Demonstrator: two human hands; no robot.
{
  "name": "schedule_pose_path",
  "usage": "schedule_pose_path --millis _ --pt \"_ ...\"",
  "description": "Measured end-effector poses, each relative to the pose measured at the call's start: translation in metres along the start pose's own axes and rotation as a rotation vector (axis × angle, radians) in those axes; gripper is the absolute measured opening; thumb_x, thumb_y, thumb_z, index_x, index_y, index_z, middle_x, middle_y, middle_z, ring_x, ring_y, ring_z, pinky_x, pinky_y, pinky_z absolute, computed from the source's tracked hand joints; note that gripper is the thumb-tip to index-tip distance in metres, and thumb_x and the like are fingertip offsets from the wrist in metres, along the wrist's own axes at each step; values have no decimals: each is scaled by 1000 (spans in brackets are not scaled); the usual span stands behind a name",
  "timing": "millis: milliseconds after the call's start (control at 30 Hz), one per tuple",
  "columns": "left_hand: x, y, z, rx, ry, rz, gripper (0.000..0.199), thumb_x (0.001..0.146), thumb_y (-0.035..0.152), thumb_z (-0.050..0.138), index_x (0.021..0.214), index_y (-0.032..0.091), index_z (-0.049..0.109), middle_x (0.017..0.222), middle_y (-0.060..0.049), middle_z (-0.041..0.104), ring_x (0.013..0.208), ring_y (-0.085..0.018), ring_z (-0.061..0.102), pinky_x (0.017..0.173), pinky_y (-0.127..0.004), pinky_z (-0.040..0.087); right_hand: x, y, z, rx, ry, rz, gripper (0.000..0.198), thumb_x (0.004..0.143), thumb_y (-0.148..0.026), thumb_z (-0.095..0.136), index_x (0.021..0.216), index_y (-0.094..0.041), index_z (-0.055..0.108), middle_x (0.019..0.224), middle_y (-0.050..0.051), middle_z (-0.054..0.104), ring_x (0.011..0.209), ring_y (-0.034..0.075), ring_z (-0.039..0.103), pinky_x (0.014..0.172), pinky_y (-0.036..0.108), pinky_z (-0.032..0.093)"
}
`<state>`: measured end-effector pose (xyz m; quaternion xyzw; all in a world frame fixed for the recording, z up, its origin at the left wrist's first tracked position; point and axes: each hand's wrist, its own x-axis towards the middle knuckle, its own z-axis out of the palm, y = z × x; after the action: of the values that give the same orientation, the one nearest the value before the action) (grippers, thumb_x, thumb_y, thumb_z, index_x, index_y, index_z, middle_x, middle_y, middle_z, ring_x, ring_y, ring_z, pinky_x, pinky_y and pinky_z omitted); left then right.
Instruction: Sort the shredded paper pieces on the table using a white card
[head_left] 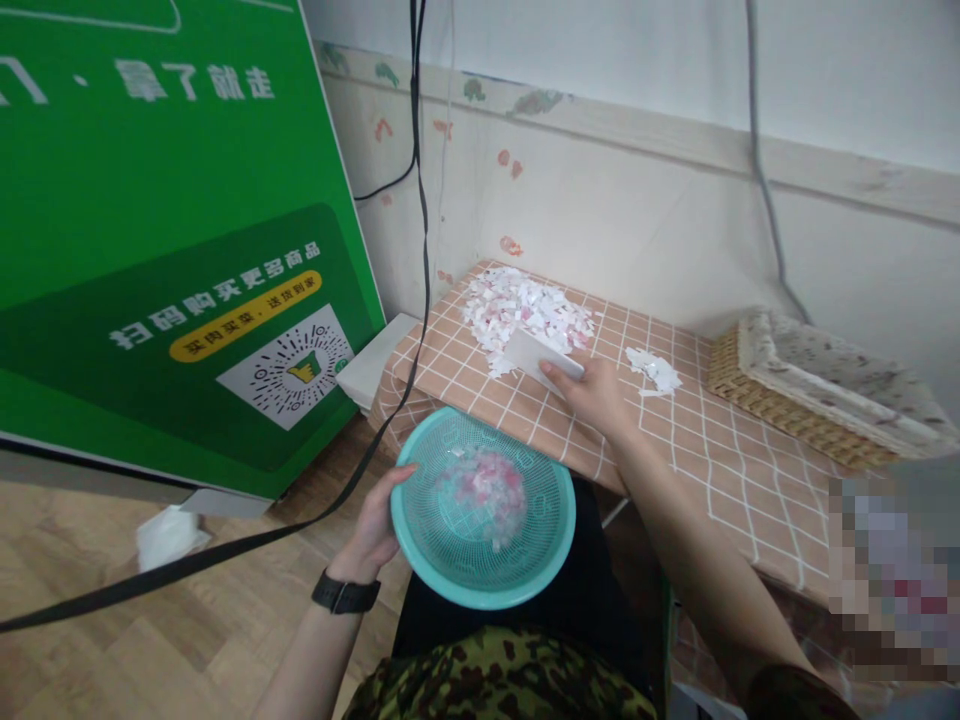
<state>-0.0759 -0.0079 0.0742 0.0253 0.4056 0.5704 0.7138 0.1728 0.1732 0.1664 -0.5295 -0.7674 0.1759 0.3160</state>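
Note:
My left hand (376, 522) grips the left rim of a turquoise plastic colander (551, 545), held over my lap just below the table's front edge. White and pink paper scraps (491, 490) lie in the bottom of it. In my right hand (596, 390) is a flat white card (538, 352), pinched with the thumb on top. The card is tilted and its far edge touches the near side of a large heap of white and pink scraps (525, 308) on the table. A smaller heap of white scraps (655, 371) lies right of my right hand.
A brown white-checked cloth (720, 440) covers the table against the wall. A cloth-lined wicker basket (795, 410) stands at its right. To the left rises a green panel (187, 180) with white lettering. A black strap (330, 510) crosses in front of it.

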Motion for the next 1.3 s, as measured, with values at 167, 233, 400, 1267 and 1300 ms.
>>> schedule_pose_path --millis 167,233,400,1267,1300 --pt "2 -1 -3 -10 -4 21 11 73 21 64 75 11 69 68 -6 72 59 -18 65 63 -29 50 -3 3 -4 39 12 -22 36 82 -48 51 65 -17 55 54 0 49 49 11 42 46 26 27" --pt "3 0 -6 -17 -24 16 11 73 21 64 74 11 69 67 -5 72 59 -18 65 63 -29 50 -5 4 -5 19 5 3 38 81 -50 51 61 -17 53 50 -1 45 46 10 39 44 26 25" --pt "3 5 -10 -21 -14 5 16 72 23 64 79 10 70 73 -8 73 65 -21 66 68 -32 51 -9 6 -7 93 -68 57 45 76 -54 56 51 -18 47 47 -2 40 43 8 33 40 25 22" --pt "2 9 -10 -30 -8 12 16 73 22 62 81 11 70 75 -8 74 68 -22 67 71 -33 51 -17 0 32 971 36 555 33 61 -25 75 90 -14 62 91 10 70 70 23 67 60 33 57" --pt "2 9 -10 -29 -8 7 17 73 23 62 82 11 70 76 -8 74 69 -22 67 72 -34 51 -17 0 33 972 40 563 33 60 -25 75 89 -14 62 90 10 70 70 23 67 59 33 57"
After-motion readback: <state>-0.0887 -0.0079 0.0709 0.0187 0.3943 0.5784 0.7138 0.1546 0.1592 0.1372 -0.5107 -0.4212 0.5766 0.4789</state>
